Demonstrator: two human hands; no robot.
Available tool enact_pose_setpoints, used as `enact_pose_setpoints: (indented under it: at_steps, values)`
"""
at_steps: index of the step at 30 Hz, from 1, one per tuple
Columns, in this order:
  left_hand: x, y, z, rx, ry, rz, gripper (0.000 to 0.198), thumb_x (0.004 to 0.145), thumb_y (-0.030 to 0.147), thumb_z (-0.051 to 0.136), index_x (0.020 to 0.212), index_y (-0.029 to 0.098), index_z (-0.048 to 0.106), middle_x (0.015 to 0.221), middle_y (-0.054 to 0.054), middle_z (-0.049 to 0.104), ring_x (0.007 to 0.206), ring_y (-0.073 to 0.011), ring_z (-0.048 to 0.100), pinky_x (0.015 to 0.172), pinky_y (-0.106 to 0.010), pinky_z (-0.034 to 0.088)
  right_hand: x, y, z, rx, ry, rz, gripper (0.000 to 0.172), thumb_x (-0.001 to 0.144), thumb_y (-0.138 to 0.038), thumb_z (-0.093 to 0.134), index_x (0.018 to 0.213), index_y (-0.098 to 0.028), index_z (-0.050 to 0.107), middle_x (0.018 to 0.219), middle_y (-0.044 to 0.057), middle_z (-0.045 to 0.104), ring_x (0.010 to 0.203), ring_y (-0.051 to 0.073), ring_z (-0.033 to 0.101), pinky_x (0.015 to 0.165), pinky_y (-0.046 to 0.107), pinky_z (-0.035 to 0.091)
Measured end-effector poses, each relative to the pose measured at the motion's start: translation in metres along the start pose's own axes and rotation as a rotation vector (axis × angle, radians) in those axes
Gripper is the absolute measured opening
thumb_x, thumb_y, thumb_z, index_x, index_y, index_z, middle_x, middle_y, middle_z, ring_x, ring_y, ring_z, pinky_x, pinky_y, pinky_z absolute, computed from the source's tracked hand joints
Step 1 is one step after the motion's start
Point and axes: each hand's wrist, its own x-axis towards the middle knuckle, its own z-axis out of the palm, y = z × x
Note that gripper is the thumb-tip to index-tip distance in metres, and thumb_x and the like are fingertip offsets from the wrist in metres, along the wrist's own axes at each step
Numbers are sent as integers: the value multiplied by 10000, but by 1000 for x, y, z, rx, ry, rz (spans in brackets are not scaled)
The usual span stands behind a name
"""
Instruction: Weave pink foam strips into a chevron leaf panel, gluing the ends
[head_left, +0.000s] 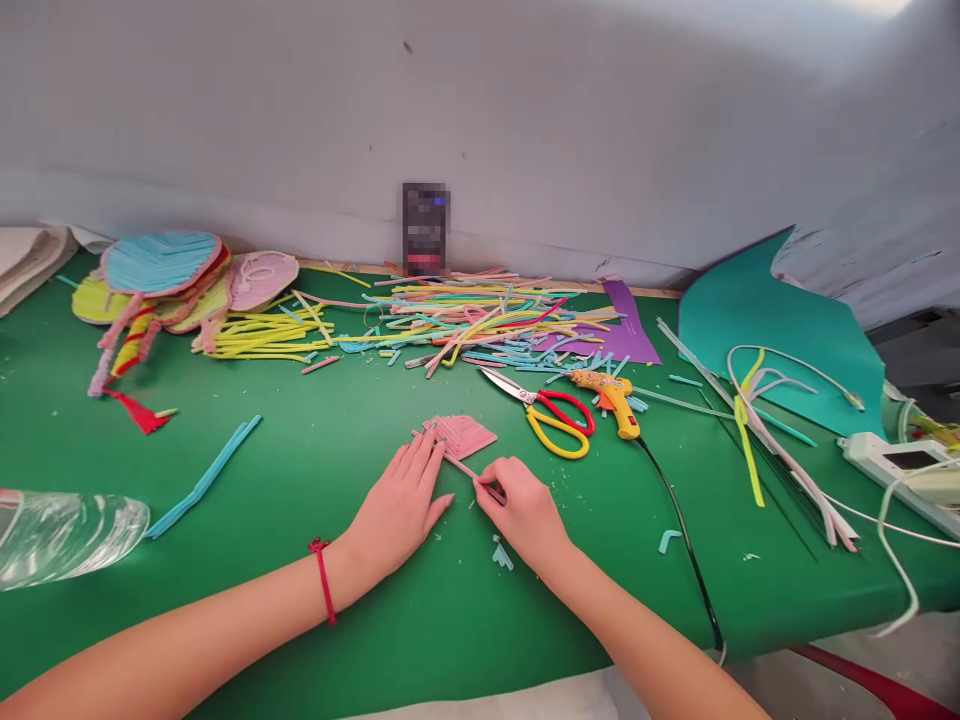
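Note:
A small pink piece made of glued strips (pixel 463 436) lies on the green table (pixel 315 460). My left hand (pixel 401 500), with a red cord on the wrist, lies flat with fingers stretched out, its fingertips pressing the piece's left edge. My right hand (pixel 521 510) pinches the near end of a thin pink strip (pixel 466 468) that runs along the piece's lower edge. Red and yellow scissors (pixel 551 410) and a yellow glue gun (pixel 611 398) lie just right of the piece.
A heap of coloured strips (pixel 465 320) lies behind, with finished woven fan shapes (pixel 161 275) at the back left. A blue strip (pixel 202 478) and clear plastic bottle (pixel 67 535) are left. Teal sheet (pixel 780 330), power strip (pixel 900 465), loose strips and cords are right.

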Motion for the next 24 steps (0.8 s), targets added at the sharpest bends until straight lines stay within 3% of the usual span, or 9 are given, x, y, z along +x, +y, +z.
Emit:
enact_pose_setpoints:
  at_steps: [9,24]
  values:
    - [0,-1,5,19,-25,8,669,933,523,336,1459,112,301,1510,-180,311,1386,-310,313,1114,-472,329,1,-3,5,-14,6,44,186,847,-183,469,670,-229,440,616,-15,502,610,129,499,530,234,386]
    - [7,2,-7,125,-57,90,649,937,498,363,1403,48,400,1480,-186,360,1363,-313,359,1099,-475,313,1,-3,5,16,37,-9,192,832,-120,501,685,-213,422,605,-35,488,592,107,473,516,203,358]
